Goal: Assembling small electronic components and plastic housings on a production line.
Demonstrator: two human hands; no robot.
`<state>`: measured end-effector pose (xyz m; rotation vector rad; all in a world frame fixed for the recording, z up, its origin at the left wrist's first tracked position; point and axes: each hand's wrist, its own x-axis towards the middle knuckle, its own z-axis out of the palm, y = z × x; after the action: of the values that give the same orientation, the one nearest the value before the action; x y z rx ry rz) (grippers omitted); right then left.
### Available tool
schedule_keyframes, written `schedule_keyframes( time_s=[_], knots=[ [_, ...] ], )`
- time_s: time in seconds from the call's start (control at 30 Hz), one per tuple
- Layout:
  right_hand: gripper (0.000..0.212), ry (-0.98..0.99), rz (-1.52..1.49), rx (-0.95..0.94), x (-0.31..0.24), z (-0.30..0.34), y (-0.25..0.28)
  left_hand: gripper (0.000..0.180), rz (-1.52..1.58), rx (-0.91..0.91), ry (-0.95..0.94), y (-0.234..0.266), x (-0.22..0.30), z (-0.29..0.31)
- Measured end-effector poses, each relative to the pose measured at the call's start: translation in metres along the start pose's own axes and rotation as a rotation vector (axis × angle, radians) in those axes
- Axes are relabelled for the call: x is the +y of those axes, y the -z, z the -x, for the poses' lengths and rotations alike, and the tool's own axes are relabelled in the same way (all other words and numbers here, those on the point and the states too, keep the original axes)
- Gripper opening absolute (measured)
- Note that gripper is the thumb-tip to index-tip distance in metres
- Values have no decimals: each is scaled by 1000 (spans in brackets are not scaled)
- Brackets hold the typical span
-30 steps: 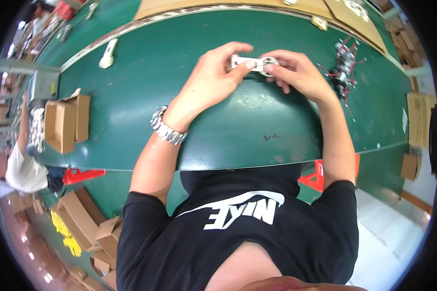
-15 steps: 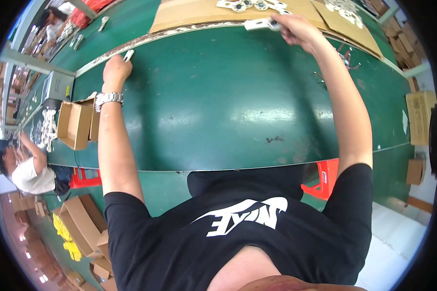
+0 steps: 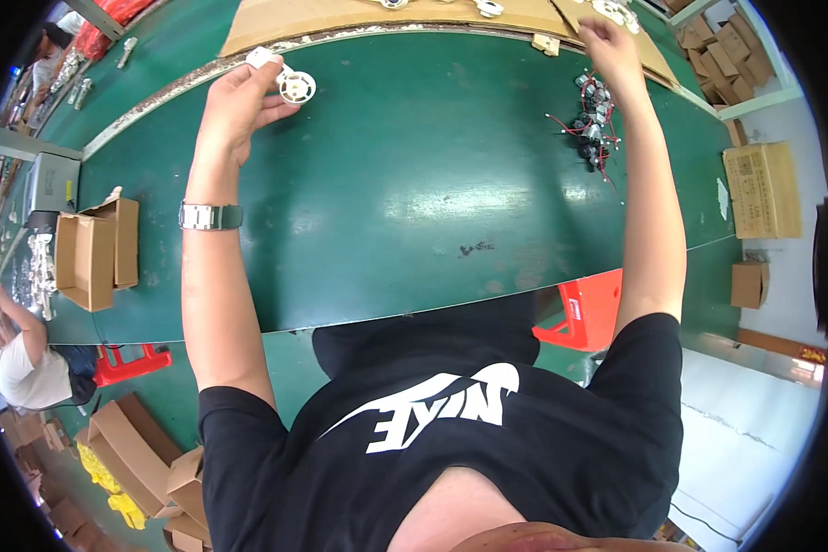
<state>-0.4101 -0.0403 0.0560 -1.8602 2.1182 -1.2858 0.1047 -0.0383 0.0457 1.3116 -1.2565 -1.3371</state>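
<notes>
My left hand [image 3: 237, 103] is raised over the far left of the green table [image 3: 405, 166]. Thumb and fingers pinch a white plastic part with a spoked round ring [image 3: 296, 87] at one end. My right hand [image 3: 609, 48] reaches to the far right, over the edge of a cardboard sheet [image 3: 340, 23]. Its fingers are half bent and look apart, and nothing shows in them. Close by lies a heap of white plastic parts [image 3: 616, 15]. A small pale piece [image 3: 546, 44] lies at the sheet's near edge.
Small dark motors with red wires [image 3: 593, 124] lie in a cluster beside my right forearm. Open cardboard boxes [image 3: 87, 262] stand at the left of the table. A co-worker [image 3: 28, 368] sits at far left. Red stools [image 3: 584, 313] stand below the table's near edge.
My right hand has moved right and no longer shows the white part it held. My left hand has turned, and the ringed part in it now shows. The whole view has shifted.
</notes>
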Motion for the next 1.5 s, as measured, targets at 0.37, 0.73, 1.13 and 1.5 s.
schedule_keyframes(
  time_s=[0.37, 0.73, 1.13, 1.5],
  knots=[
    [48, -437, 833, -222, -14, 33, -4, 23, 368, -173, -21, -108, -52, -4],
    [27, -112, 597, 65, -3, 72, -40, 24, 367, -228, -80, -112, -49, 4],
    [29, 527, -201, 5, -123, 121, -73, 17, 535, -121, -87, -117, -51, 8],
    [30, 649, -235, -24, -130, 135, -86, 16, 562, -82, -108, -120, -50, 11]
  ],
)
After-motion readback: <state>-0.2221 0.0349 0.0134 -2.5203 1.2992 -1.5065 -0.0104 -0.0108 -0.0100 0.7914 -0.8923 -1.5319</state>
